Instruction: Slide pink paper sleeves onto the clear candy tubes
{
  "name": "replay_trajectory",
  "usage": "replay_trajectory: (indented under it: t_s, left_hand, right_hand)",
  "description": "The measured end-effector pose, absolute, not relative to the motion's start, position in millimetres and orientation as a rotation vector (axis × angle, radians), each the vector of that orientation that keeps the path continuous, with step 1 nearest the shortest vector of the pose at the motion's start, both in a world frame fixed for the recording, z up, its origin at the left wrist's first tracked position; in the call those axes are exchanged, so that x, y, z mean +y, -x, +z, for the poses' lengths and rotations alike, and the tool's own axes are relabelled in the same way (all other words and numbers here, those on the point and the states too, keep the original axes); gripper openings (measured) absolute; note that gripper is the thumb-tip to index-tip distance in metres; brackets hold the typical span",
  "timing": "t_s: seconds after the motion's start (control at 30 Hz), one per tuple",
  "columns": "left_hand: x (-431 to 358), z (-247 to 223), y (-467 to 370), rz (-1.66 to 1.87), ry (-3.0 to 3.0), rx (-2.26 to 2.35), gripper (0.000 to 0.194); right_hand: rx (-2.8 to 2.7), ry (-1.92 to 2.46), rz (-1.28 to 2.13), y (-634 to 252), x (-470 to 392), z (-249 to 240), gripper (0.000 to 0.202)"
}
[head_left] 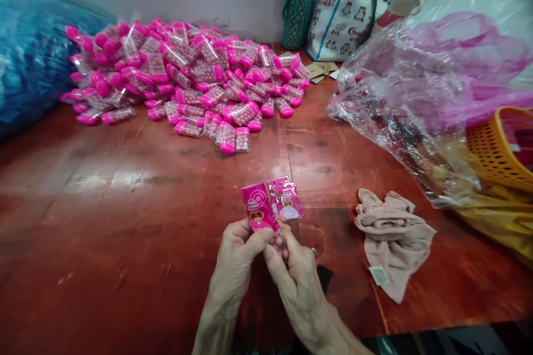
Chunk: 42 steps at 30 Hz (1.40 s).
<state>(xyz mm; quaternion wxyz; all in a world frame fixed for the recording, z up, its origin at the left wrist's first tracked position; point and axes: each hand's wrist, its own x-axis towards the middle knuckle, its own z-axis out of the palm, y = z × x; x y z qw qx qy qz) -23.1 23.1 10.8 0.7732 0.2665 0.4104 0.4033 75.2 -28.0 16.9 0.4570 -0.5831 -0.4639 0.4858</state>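
My left hand (239,249) is closed, its thumb and fingers pinching a pink printed label (258,208). In my right hand (297,277), the fingers close round a small clear container of pink balls (278,243), mostly hidden by the fingers. The label meets the container between my two hands; whether it is around it or only against it, I cannot tell. Just beyond my fingertips lie more pink labels (288,199) on the table. Farther back is a big heap of clear containers with pink caps (208,72), filled with pink balls.
A blue plastic sack (37,50) borders the red-brown table (125,222) on the left. To the right are a beige cloth (393,238), a clear and pink plastic bag (400,83) and a yellow basket (495,144). A white printed bag (341,16) stands against the wall.
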Motion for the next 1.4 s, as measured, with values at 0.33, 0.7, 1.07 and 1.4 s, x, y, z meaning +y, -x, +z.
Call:
replay_trajectory:
  t_s: [0.33,0.7,1.07,1.4]
  left_hand:
    - [22,9,22,1.040,-0.593,0.945,0.014]
    - [19,14,19,1.092,-0.580,0.952,0.012]
    - [19,13,19,1.130,-0.476,0.916,0.020]
    - [19,11,24,1.080,-0.490,0.948,0.013]
  right_hand:
    - [-0.740,1.193,1.537,-70,-21,6,0.028]
    - [-0.798,1.343,1.311,-63,-26,4,0.024]
    - [-0.632,1.039,1.548,-64,-22,4,0.025]
    - [-0.747,1.187,1.574,-72,-21,-2,0.027]
